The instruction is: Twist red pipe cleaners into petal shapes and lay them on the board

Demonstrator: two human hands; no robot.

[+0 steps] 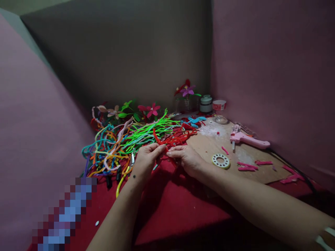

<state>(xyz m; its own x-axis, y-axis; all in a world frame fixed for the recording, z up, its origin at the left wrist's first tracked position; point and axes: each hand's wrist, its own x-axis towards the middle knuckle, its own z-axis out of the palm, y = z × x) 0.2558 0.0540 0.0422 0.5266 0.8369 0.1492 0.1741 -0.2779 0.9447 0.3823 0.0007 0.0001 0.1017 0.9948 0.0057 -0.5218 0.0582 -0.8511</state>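
Observation:
Near the middle of the head view, my left hand [150,156] and my right hand [185,158] meet above the red cloth. Both are closed in a pinch on a red pipe cleaner [156,136], whose fuzzy end sticks up past my left thumb. Part of it is hidden by my fingers. Just beyond my hands lie more red pipe cleaners [180,137] in a loose heap. A bundle of bright green pipe cleaners [149,131] spreads behind and to the left. Pliers with yellow handles [119,184] lie beside my left wrist.
A cardboard sheet [199,148] at right carries a pink glue gun [248,140], a tape roll [221,160] and pink pieces [247,166]. Tangled coloured pipe cleaners [101,150] lie left. Fuzzy flowers [152,110], a grey-green jar [206,104] and a clear cup [219,105] stand at the back.

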